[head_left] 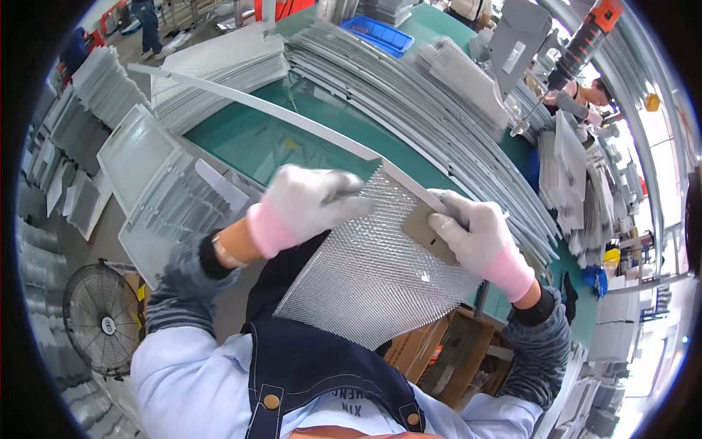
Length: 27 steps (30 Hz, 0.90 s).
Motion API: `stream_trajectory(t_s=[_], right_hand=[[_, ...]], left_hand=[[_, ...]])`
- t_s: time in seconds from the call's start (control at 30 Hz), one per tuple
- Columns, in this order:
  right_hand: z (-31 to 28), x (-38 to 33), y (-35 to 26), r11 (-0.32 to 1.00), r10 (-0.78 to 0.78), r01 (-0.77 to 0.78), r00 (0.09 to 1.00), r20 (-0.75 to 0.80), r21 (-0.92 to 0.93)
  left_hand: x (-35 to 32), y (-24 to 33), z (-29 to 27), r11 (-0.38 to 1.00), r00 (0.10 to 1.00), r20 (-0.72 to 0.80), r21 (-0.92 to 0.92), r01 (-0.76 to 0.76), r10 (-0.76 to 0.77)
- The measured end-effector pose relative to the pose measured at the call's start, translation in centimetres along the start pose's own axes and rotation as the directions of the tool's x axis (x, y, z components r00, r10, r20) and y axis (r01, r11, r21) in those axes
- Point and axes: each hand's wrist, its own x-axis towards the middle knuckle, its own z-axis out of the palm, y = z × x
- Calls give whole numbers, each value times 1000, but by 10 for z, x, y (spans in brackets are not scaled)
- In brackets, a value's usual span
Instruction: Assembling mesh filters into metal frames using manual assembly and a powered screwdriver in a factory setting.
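Note:
A silvery expanded-metal mesh panel is tilted in front of my body, its lower edge by my dark apron. Along its upper edge runs a long pale metal strip, which stretches away to the far left over the green table. My right hand, in a white and pink glove, is closed on the panel's upper right side. Its thumb presses a small flat grey plate against the mesh. My left hand, gloved alike, is at the upper left corner of the mesh with bent fingers. Its fingertips are blurred, so their grip is unclear.
Long metal strips lie stacked across the green table, with mesh sheets piled at its far left. A power driver hangs at upper right. A floor fan stands left. Another person is at far right.

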Motion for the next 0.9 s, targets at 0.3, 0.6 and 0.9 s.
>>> stream_trajectory(t_s=[0.3,0.6,0.9], right_hand=[[1,-16,1,994,35,-15,981,-191,106],[-5,1,48,982,144,-111,964,-226,153],[19,61,61,970,148,-146,989,6,194]], left_hand=[[121,62,-24,892,666,742,346,-291,-71],[-41,-39,37,743,765,474,-290,603,-436],[-141,-81,-11,844,643,687,-80,531,-339]])
